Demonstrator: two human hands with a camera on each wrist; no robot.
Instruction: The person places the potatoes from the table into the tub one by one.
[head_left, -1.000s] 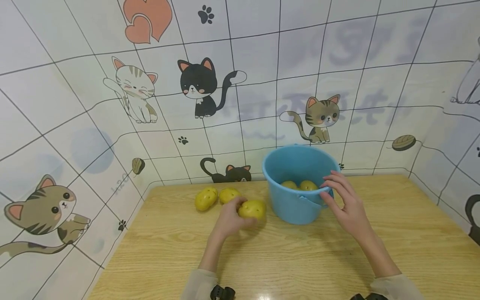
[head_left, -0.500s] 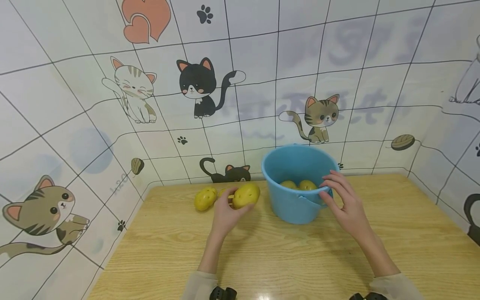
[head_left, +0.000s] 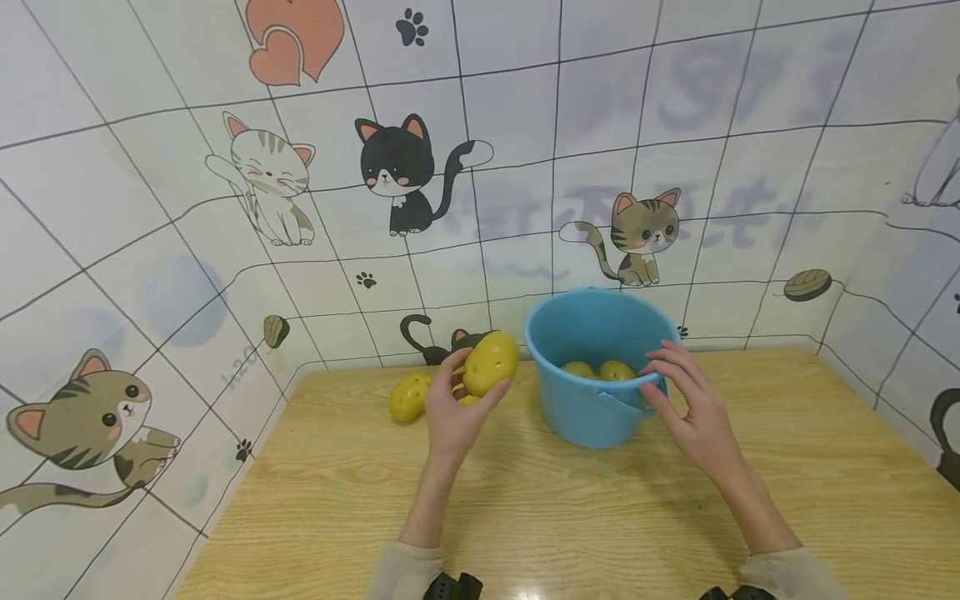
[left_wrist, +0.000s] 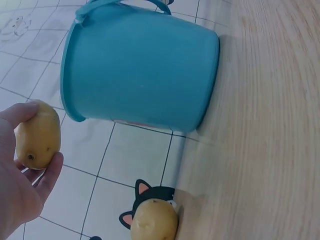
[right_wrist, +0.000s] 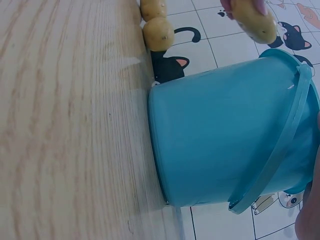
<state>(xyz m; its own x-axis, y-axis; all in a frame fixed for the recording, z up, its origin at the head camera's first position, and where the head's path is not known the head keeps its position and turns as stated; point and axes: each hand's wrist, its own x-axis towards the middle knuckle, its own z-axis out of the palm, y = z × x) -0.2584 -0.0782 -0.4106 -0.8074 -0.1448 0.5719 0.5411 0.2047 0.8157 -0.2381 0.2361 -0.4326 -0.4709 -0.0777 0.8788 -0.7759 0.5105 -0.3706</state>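
Your left hand [head_left: 454,417] grips a yellow oval potato [head_left: 491,363] for transfer, likely next over the blue plastic bucket [head_left: 581,412] your right hand [head_left: 696,415] holds.

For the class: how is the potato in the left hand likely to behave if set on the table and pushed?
The potato would probably roll unevenly, being rounded but oblong. It is likely stiff, showing no visible dent where the left hand holds it. It may be slightly slippery, as it looks smooth and shiny in the head view.
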